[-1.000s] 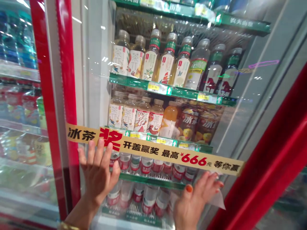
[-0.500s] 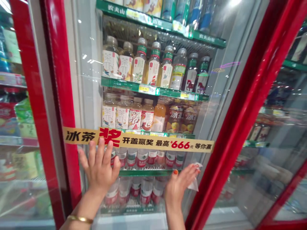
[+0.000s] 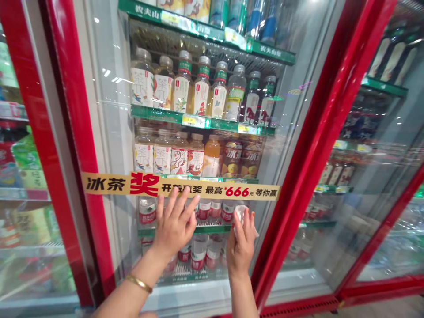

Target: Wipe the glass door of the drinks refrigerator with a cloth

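Observation:
My left hand (image 3: 175, 227) is raised to the glass door (image 3: 111, 119) of a drinks fridge, fingers spread, with nothing in it. Its fingertips overlap the lower edge of a yellow sticker strip (image 3: 217, 190) that runs across the door. A gold bangle (image 3: 139, 282) circles the left wrist. Farther right and slightly lower, my right hand (image 3: 240, 251) has a crumpled white tissue (image 3: 240, 213) under its fingers, against the glass. Part of the tissue is hidden behind those fingers.
Behind the glass, several bottles (image 3: 181, 84) stand on green-edged shelves (image 3: 155, 112). Red door frames rise on the left (image 3: 71, 88) and the right (image 3: 323, 119). Another fridge section with bottles (image 3: 336, 172) is beyond the right frame.
My left hand has moved right along the strip, from the large red character toward the middle. My right hand has turned more upright, its tissue now higher and farther left. The view has shifted slightly right.

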The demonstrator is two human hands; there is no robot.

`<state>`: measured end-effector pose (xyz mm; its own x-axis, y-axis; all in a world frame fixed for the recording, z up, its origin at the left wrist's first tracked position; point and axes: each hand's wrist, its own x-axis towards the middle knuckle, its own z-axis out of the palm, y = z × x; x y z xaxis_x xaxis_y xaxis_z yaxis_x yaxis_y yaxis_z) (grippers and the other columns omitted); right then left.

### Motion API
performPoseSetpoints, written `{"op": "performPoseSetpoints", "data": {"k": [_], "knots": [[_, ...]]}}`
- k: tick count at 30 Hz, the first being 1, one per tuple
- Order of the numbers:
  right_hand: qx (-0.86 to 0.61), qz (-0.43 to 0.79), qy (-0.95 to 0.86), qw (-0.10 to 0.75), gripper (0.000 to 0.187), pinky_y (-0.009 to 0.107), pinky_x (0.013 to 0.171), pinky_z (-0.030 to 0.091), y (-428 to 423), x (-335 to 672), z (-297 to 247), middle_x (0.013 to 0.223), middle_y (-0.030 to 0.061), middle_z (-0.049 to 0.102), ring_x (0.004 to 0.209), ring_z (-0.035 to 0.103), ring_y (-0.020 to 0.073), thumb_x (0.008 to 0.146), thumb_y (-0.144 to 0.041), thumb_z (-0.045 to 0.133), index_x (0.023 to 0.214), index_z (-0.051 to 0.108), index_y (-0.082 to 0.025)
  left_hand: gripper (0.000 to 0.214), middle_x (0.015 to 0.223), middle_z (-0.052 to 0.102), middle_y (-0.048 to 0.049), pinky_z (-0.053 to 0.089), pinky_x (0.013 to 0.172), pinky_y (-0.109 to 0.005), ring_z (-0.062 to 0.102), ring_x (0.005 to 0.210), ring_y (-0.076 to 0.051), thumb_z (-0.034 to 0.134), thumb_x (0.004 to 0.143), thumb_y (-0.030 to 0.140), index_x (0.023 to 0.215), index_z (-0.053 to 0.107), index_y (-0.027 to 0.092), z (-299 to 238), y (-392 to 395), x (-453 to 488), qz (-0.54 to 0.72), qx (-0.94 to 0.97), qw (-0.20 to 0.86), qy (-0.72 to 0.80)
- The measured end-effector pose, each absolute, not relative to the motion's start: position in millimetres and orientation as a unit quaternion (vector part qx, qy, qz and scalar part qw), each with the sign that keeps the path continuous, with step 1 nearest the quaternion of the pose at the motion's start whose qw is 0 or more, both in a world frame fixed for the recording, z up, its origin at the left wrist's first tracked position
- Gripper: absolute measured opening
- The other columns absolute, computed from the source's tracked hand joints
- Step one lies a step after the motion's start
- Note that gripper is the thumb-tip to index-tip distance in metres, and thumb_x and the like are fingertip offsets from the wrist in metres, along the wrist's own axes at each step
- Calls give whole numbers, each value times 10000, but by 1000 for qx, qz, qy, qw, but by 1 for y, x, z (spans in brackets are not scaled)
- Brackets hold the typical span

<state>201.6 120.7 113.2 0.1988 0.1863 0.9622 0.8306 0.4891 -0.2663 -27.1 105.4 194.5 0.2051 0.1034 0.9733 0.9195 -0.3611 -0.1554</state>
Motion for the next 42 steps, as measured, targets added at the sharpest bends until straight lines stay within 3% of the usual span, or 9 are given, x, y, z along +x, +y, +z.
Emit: {"op": "performPoseSetpoints", "data": {"k": [3,8,15,18,21,26,30,36,42], "knots": [[-436,-165,-457,758,444,508,1090,591,96,209,137,1511,172,666,1371,668,317,1068,-341,616,1499,682,-255,789,1818,253,25,30,1442,-562,131,1740,-246,654,967,274,1700,373,350,192,116,-15,-494,-651,419,-397],[-395,144,-347,838,679,322,734,586,84,223,183,1150,114,782,833,715,185,1076,-633,541,1616,562,-223,771,1811,269,34,48,1443,-557,155,1736,-235,639,978,292,1699,373,354,189,118,-18,-492,-646,427,-399],[-419,-287,-443,738,326,285,704,544,147,238,191,864,18,572,741,564,129,1070,-381,662,1302,807,-204,749,1805,282,39,51,1442,-554,159,1736,-231,633,988,302,1692,386,368,189,118,-18,-498,-644,420,-401],[-399,-319,-468,721,352,335,803,618,152,224,180,1054,80,665,888,679,169,1080,-298,623,1405,752,-253,738,1800,293,38,52,1442,-549,164,1735,-227,629,987,302,1686,401,366,188,119,-17,-501,-642,420,-400],[-400,-328,-519,680,508,550,1103,591,146,202,166,1411,164,673,1310,676,305,1108,-299,518,1614,565,-290,738,1801,293,36,52,1441,-554,162,1735,-231,624,990,305,1689,395,365,188,119,-17,-503,-642,420,-398],[-509,-307,-572,565,824,914,1233,176,148,195,161,1839,291,-8,1716,-65,475,1132,-533,284,1765,-26,-105,727,1802,294,36,53,1440,-552,169,1733,-231,617,1002,312,1691,390,368,189,120,-18,-501,-646,415,-399],[-519,-321,-544,576,854,930,1229,94,160,212,189,1819,225,-239,1704,-185,446,1120,-612,199,1753,-125,-138,717,1794,318,27,49,1439,-560,172,1733,-236,630,998,307,1680,413,364,189,118,-16,-502,-647,413,-398],[-458,-417,-632,466,837,746,1359,83,158,192,197,1874,144,45,1736,-68,373,1114,-594,298,1780,27,-165,631,1696,512,27,196,1417,-427,341,1671,-164,653,995,265,1607,531,363,203,104,-23,-529,-644,403,-378],[-529,-354,-532,559,892,885,1267,86,163,237,202,1854,221,-89,1707,-173,453,1108,-636,262,1768,-42,-118,679,1824,240,13,-23,1422,-607,104,1746,-246,588,1048,365,1693,377,371,216,112,-40,-524,-606,420,-427]]}}
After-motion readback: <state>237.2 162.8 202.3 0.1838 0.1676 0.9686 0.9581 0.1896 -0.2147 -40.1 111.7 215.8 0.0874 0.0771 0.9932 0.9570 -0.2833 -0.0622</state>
